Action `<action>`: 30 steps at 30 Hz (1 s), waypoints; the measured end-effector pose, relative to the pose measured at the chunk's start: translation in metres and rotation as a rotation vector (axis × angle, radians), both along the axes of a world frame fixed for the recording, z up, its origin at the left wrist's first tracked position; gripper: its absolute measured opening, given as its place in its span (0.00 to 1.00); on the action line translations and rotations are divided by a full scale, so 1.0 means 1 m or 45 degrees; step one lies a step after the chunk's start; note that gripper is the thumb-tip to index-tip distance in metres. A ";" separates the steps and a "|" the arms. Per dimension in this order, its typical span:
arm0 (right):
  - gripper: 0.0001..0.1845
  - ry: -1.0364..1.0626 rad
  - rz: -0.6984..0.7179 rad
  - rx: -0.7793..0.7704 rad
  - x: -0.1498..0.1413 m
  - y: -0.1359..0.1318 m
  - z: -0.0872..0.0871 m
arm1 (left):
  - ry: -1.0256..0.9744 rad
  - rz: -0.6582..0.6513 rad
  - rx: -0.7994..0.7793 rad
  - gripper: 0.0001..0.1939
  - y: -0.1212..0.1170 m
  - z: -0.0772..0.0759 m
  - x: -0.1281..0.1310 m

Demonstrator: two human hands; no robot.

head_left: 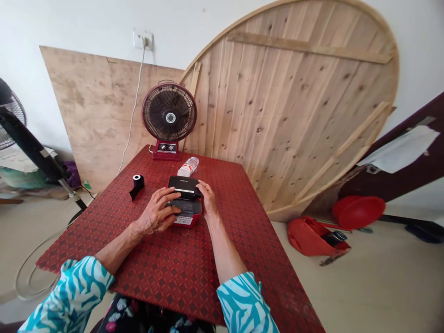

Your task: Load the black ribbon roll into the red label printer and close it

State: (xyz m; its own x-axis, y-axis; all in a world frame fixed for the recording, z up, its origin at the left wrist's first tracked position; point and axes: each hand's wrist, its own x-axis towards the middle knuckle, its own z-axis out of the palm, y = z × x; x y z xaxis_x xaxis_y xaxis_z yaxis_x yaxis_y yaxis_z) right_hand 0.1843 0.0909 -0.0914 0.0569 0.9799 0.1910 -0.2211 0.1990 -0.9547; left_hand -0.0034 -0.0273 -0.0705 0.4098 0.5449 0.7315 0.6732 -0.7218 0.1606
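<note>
A small red-and-black receipt printer (185, 217) sits on the table, its black lid (183, 183) raised toward the back. My left hand (159, 210) grips its left side, with fingers on the lid's edge and others reaching over the dark compartment. On the right side, my right hand (208, 198) holds the lid's corner between thumb and fingers. What lies inside the compartment is partly hidden by my left fingers. Left of the printer stands a black roll (138, 181) with a white core, its loose end hanging down. A clear plastic bottle (188, 166) lies behind the printer.
A dark red fan (169, 115) stands at the back of the patterned red table (222, 259). A white cord (135, 101) runs from the wall socket (143, 40). Large wooden panels (277, 101) lean behind. A red bag (305, 236) and red basin (359, 211) are on the right.
</note>
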 end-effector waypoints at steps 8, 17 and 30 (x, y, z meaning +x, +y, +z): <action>0.17 0.188 0.043 -0.153 -0.006 -0.022 -0.011 | -0.320 -0.057 -0.143 0.13 -0.004 0.004 0.000; 0.19 0.223 0.017 -0.144 -0.009 -0.020 -0.021 | -1.591 0.140 -1.111 0.31 0.039 -0.005 0.017; 0.26 0.204 0.043 -0.075 -0.011 -0.018 -0.018 | -1.780 0.141 -1.258 0.36 0.048 0.001 0.017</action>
State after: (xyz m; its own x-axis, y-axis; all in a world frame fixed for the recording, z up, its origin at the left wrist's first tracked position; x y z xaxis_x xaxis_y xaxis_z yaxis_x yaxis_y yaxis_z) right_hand 0.1729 0.0725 -0.1098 0.0489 0.9911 0.1241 -0.3770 0.1334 -0.9166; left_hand 0.0139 0.0211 -0.0691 -0.2668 0.9546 -0.1324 -0.3191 0.0422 0.9468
